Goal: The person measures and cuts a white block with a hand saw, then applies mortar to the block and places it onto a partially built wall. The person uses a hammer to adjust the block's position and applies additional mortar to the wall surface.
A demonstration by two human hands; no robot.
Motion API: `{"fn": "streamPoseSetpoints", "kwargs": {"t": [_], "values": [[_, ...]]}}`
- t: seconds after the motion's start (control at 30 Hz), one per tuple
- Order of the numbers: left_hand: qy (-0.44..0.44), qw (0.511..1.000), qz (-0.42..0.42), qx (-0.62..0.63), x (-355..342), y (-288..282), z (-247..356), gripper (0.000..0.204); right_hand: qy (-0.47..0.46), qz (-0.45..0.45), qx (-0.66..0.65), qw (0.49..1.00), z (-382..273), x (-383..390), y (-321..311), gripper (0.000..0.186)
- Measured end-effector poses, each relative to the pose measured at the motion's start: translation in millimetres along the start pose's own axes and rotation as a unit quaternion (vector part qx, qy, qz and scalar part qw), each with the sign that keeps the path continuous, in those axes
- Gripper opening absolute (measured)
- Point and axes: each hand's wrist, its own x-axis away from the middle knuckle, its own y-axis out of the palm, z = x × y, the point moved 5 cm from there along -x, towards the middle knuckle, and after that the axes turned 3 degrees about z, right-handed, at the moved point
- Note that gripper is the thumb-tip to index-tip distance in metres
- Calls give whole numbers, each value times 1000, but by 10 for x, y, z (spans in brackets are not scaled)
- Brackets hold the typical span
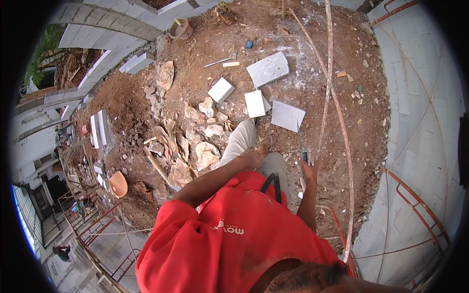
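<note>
My right hand [309, 168] grips a hand saw [301, 144] with a dark handle; its narrow blade points forward and overlaps the edge of a pale block [286, 112], though I cannot tell whether they touch. My left hand [250, 157] is beside my bent left leg [235, 139], fingers curled, and whatever it may hold is hidden. Beyond my sandalled foot [266, 144] lie more white blocks [221, 90], one pair overlapping [254, 102] and a larger one [267, 68] farther forward. Crumpled torn sacks [207, 156] lie to the left of my leg.
Long poles [348, 156] lean across the dirt at right, beside a block wall [410, 97] and red scaffold frames [417, 207]. An orange basin [118, 183], a bucket [181, 31] and stacked blocks [100, 129] stand left and ahead. Another person [62, 252] is down at lower left.
</note>
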Motion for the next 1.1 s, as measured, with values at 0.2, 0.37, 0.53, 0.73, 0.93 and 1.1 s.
{"fn": "streamPoseSetpoints", "kwargs": {"t": [0.2, 0.37, 0.53, 0.73, 0.93, 1.1], "values": [[-22, 976, 39, 211, -251, 48, 535, 60, -49, 85, -117, 988, 171, 63, 153, 38], [62, 988, -44, 134, -390, 606, 559, 50, -54, 70, -86, 992, -13, 75, 292, 33], [179, 860, -190, 438, -213, -196, 346, 24, -5, 58, -85, 995, 96, -159, 421, 71], [286, 761, -244, 528, -56, -257, -168, 17, -18, 118, -108, 987, -303, -267, 627, 64], [275, 801, -281, 451, -255, -407, -814, 20, 37, 199, -99, 974, -280, -737, 1103, 73], [375, 840, -198, 340, -479, -330, -1249, 11, -41, 221, -65, 972, -781, -1132, 1508, 79]]}}
